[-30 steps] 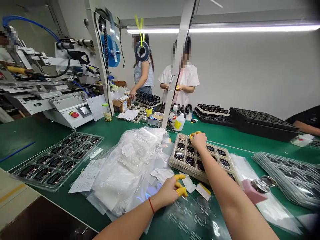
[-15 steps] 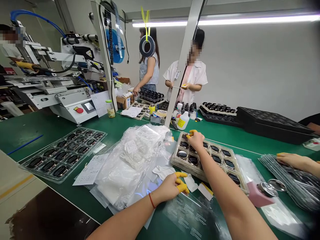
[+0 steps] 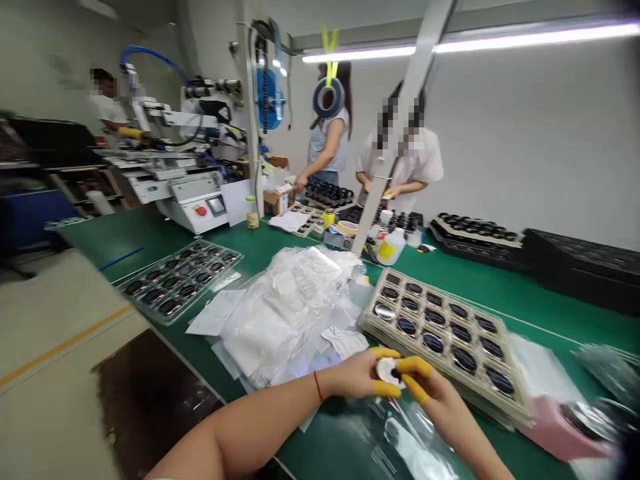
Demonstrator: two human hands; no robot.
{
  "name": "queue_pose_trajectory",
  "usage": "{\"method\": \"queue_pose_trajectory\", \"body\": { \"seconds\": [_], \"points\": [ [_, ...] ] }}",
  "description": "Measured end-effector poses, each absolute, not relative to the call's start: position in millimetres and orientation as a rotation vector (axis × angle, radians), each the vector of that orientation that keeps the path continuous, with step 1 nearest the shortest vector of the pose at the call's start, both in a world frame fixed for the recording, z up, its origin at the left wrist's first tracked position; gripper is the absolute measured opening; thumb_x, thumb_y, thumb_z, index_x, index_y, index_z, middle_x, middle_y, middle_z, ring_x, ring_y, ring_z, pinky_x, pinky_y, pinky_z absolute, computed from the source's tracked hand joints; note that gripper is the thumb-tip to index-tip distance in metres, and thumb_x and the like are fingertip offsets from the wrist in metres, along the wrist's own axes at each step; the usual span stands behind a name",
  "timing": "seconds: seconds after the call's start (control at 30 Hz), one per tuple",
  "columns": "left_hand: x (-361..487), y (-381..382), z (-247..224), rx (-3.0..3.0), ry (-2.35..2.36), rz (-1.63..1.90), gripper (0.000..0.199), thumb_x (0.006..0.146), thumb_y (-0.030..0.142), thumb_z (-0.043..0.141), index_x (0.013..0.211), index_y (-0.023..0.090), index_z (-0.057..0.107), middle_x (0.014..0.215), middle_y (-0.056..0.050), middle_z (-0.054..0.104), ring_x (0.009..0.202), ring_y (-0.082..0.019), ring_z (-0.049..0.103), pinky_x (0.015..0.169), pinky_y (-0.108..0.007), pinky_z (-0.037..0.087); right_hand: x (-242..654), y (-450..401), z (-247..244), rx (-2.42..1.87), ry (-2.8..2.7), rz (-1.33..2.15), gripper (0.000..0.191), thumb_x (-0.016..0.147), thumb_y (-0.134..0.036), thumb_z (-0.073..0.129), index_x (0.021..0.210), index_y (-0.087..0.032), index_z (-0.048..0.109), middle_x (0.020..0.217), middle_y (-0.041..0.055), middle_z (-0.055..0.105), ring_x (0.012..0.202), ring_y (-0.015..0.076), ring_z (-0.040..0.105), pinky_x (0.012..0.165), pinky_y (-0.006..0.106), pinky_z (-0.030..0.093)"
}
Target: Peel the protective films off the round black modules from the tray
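Observation:
Yellow finger covers are on the fingertips of both hands. My left hand (image 3: 367, 375) grips a small round part (image 3: 389, 373), with a white face and a dark spot, between thumb and fingers. From the right, my right hand (image 3: 430, 387) pinches the same part at its edge. Just beyond the hands lies a beige tray (image 3: 447, 323) of round black pieces; its far left pocket (image 3: 393, 279) shows no round piece. Under the hands is a clear sheet with white print (image 3: 380, 453), partly blurred. A crumpled white cloth (image 3: 345, 341) lies left of the fingers.
A pile of clear plastic bags (image 3: 285, 313) covers the middle. Another clear tray (image 3: 183, 277) of round pieces lies left. A pink dispenser bottle (image 3: 555, 427) is at right. A slanted metal post (image 3: 395, 133) and white bottle (image 3: 391, 247) stand behind. Two people work across the table.
My right hand has come back from the tray's far left pocket to meet my left hand, and a round part is now between them. The view has turned left; the hand at far right is gone.

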State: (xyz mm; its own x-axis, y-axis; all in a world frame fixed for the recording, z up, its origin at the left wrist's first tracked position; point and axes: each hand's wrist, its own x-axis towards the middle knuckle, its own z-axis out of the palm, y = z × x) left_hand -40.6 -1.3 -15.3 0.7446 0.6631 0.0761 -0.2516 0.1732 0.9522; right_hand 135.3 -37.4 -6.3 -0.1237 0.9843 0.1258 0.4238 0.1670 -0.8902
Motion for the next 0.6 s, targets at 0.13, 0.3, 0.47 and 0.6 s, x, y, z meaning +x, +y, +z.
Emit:
{"method": "queue_pose_trajectory", "body": {
  "seconds": [0.13, 0.3, 0.47, 0.6],
  "points": [
    [-37.8, -2.6, -27.9, 1.515, 0.487, 0.57, 0.081, 0.053, 0.035, 0.083, 0.125, 0.023, 0.047, 0.092, -0.005, 0.062, 0.082, -0.023, 0.062, 0.074, -0.036, 0.05, 143.2, -31.9, -32.5, -1.433, -1.589, 1.039, 0.033, 0.068, -0.047, 0.064, 0.092, -0.025, 0.062, 0.085, 0.0098, 0.067, 0.079, 0.0273, 0.065, 0.072, 0.042, 0.054],
    [-38.9, -6.7, -27.7, 1.462, 0.513, 0.49, 0.083, 0.053, 0.035, 0.082, 0.126, 0.02, 0.046, 0.085, -0.006, 0.062, 0.072, -0.022, 0.061, 0.069, -0.038, 0.05, 145.5, -54.1, -30.1, -1.464, -1.816, 0.471, 0.018, 0.069, -0.043, 0.061, 0.077, -0.028, 0.065, 0.089, 0.0092, 0.065, 0.087, 0.0283, 0.06, 0.081, 0.045, 0.047],
    [-44.6, -9.3, -2.5, 1.33, 0.559, 0.445, 0.068, 0.06, 0.024, 0.076, 0.122, 0.019, 0.049, 0.086, -0.003, 0.057, 0.069, -0.015, 0.058, 0.07, -0.032, 0.049, 164.5, -65.3, -25.8, -1.788, -1.817, 0.564, 0.015, 0.077, -0.031, 0.049, 0.082, -0.022, 0.061, 0.075, 0.004, 0.063, 0.071, 0.0202, 0.058, 0.067, 0.033, 0.045],
    [-48.6, -2.7, 7.5, 1.41, 0.567, 0.408, 0.064, 0.067, 0.02, 0.07, 0.125, 0.02, 0.043, 0.087, -0.002, 0.055, 0.07, -0.012, 0.055, 0.067, -0.028, 0.048, 167.2, -56.8, -24.3, -2.007, -1.962, 0.199, 0.015, 0.074, -0.017, 0.051, 0.083, -0.018, 0.063, 0.082, 0.0094, 0.063, 0.079, 0.0233, 0.055, 0.07, 0.034, 0.04]
  ]
}}
